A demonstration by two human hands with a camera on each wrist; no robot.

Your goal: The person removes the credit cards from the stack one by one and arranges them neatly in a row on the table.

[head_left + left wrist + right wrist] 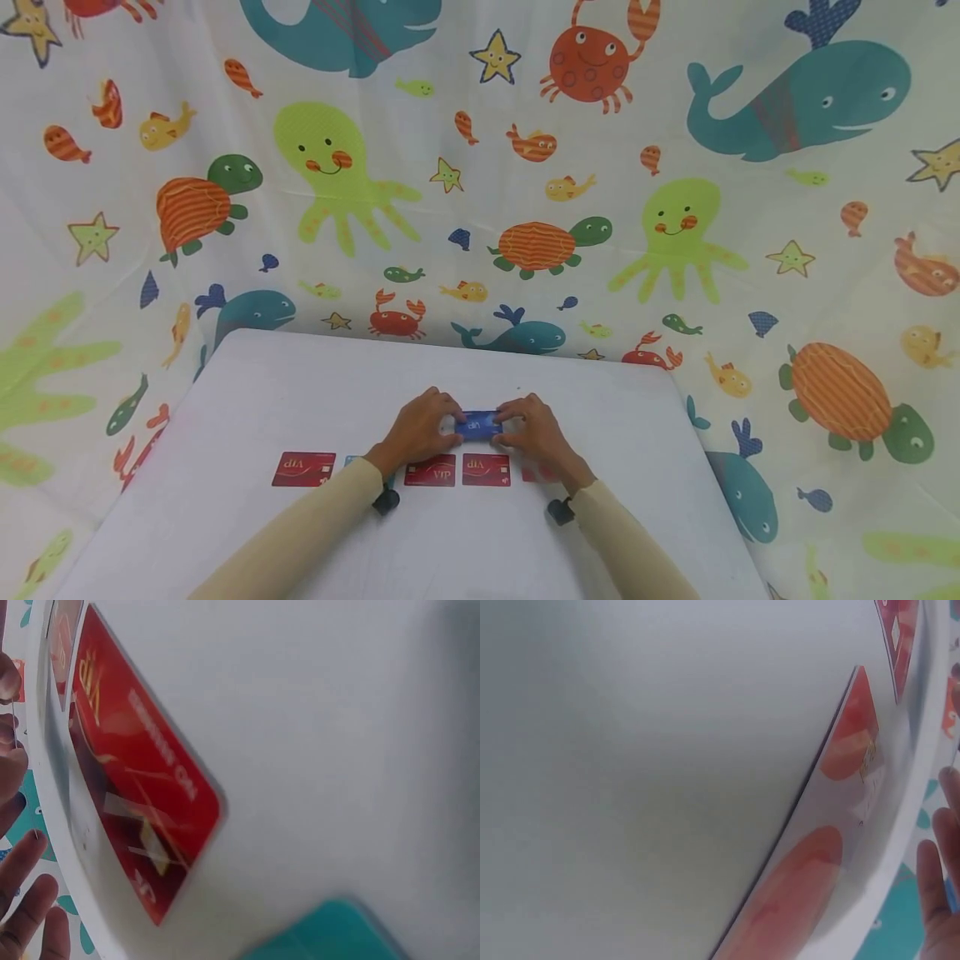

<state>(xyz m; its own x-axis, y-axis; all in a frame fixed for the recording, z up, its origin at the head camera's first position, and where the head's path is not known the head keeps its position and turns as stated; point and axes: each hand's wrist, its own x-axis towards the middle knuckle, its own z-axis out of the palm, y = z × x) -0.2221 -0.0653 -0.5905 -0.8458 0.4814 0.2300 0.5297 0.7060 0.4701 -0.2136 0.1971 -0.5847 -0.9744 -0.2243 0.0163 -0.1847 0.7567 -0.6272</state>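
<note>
In the head view a blue card (478,425) marked VIP is held between the two hands above the white table. My left hand (424,423) pinches its left end between thumb and fingers; my right hand (537,430) pinches the right end. Below them lies a row of cards: a red card (303,469) at the far left, a red card (430,471) in the middle and another red card (486,470) beside it. The left forearm mostly covers a blue card (351,459). The right wrist partly covers a red-and-white card (538,474), seen larger in the right wrist view.
The white table (600,400) reaches back to a hanging cloth (450,275) printed with sea animals. A small dark device (386,500) is worn at the left wrist, and a similar device (560,511) at the right. A teal card corner (330,937) shows in the left wrist view.
</note>
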